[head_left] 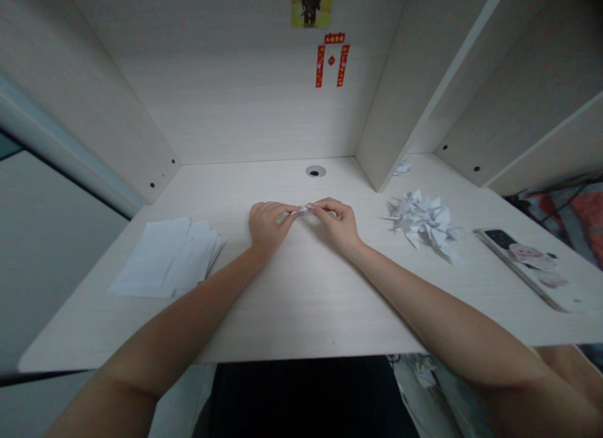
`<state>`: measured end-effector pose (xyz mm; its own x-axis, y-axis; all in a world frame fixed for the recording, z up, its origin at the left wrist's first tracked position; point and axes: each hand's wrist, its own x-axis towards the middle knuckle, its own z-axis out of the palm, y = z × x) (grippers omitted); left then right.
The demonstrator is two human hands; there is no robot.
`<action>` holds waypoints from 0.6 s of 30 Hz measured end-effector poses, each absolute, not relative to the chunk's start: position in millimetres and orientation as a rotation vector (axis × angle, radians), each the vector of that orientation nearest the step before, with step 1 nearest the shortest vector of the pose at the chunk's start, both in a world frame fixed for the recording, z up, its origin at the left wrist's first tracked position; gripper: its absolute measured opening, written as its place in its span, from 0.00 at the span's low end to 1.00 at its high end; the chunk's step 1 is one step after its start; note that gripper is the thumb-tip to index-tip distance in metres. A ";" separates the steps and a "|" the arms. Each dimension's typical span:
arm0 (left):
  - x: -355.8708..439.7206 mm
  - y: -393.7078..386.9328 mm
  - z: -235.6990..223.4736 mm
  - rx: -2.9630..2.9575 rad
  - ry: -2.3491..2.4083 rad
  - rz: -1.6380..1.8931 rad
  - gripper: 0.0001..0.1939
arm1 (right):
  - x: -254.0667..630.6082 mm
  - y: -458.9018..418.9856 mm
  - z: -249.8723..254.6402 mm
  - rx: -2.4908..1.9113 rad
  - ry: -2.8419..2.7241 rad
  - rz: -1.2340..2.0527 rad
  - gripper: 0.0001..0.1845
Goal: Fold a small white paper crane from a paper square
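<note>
Between my two hands, over the middle of the desk, is a small folded piece of white paper (300, 210). My left hand (269, 224) pinches its left end between thumb and fingers. The fingertips of my right hand (340, 223) are closed on the other end. Most of the paper is hidden by the fingers, so its shape cannot be made out. A stack of white paper sheets (162, 256) lies left of my left hand. Right of my right hand is a heap of pointed folded paper pieces (424, 219), several of them overlapping.
A phone in a light case (527, 268) lies at the right of the desk (301, 318). A round cable hole (315, 171) sits near the back panel. An upright divider (405, 80) stands behind the heap. Patterned fabric (570, 218) is at the far right.
</note>
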<state>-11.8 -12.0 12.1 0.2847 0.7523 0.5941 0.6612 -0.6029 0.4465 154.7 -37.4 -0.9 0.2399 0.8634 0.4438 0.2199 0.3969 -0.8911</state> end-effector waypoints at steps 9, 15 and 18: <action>-12.2 -15.0 14.8 2.501 1.383 1.166 0.07 | 157.1 -34.7 -0.9 -1.229 -1.283 0.591 0.15; -12.7 -14.3 14.2 2.524 1.378 1.154 0.07 | 157.3 -31.3 -4.9 -1.191 -1.180 0.744 0.15; -12.5 -13.3 12.9 2.497 1.371 1.163 0.07 | 157.2 -30.9 -5.9 -1.146 -1.153 0.774 0.14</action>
<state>-12.5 -13.3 12.9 0.3181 0.7468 0.5840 0.6978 -0.6014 0.3890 157.2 -30.9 -5.9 0.2695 0.9191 0.2876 0.0816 0.2757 -0.9578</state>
